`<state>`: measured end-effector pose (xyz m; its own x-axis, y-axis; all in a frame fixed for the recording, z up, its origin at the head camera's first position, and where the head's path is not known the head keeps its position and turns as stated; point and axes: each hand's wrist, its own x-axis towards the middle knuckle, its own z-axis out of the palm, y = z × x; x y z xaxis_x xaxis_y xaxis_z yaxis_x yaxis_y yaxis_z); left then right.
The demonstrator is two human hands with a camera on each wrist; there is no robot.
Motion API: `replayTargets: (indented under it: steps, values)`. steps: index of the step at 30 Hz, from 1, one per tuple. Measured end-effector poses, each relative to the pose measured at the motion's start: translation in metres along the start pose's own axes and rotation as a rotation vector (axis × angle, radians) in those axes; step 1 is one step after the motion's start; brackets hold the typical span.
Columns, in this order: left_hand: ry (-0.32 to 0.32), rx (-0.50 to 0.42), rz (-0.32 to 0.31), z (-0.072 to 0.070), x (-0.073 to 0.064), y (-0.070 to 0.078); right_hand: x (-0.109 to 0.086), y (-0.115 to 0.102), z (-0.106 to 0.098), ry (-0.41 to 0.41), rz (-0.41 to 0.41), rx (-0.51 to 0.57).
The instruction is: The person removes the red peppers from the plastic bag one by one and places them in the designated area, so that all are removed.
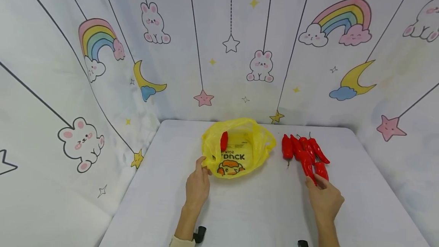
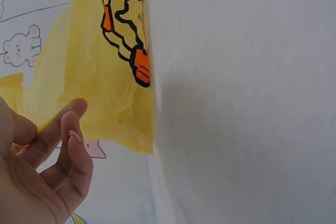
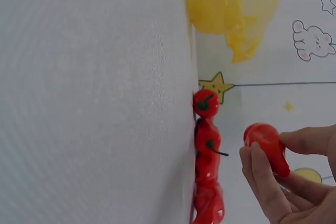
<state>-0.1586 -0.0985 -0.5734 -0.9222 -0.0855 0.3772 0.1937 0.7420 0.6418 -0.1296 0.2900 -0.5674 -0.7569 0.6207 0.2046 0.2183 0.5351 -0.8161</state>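
Note:
My left hand [image 1: 197, 186] pinches the near left rim of a yellow plastic bag [image 1: 265, 144] between thumb and fingers. The bag's mouth gapes open, showing a printed duck and one red chili pepper [image 1: 224, 141] inside at the left. In the left wrist view the fingers hold the thin film edge. On the right, my right hand [image 1: 325, 199] pinches a red chili pepper [image 3: 266, 144] by one end; the right wrist view shows it raised off the table. Several more red chili peppers [image 1: 287, 147] lie in a group just beyond this hand, some with green stems.
The white table [image 1: 253, 212] carries the bag at its back middle and the peppers to the bag's right. Behind and at both sides hang pale cloth walls [image 1: 178, 64] printed with rabbits, rainbows and stars. Dark wrist-camera parts [image 1: 200, 234] show at the front edge.

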Motion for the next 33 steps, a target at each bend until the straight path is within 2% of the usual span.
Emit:
replayTargets:
  steps: [6, 16, 21, 26, 33]
  values:
    - [-0.016, -0.006, -0.021, -0.001, 0.000, 0.002, 0.004, 0.009, -0.003, 0.032, 0.008, -0.020]
    - [-0.002, -0.011, 0.003, 0.000, 0.001, 0.003, 0.008, 0.022, -0.003, 0.034, 0.026, -0.057]
    - [-0.005, -0.007, 0.002, 0.000, 0.001, 0.003, 0.011, 0.029, -0.001, 0.026, 0.053, -0.078]
    - [-0.013, -0.004, -0.012, 0.001, 0.001, 0.002, 0.010, 0.032, -0.001, 0.027, 0.036, -0.082]
    - [-0.014, -0.021, -0.017, 0.002, 0.003, -0.001, 0.009, 0.034, -0.002, -0.008, 0.060, -0.100]
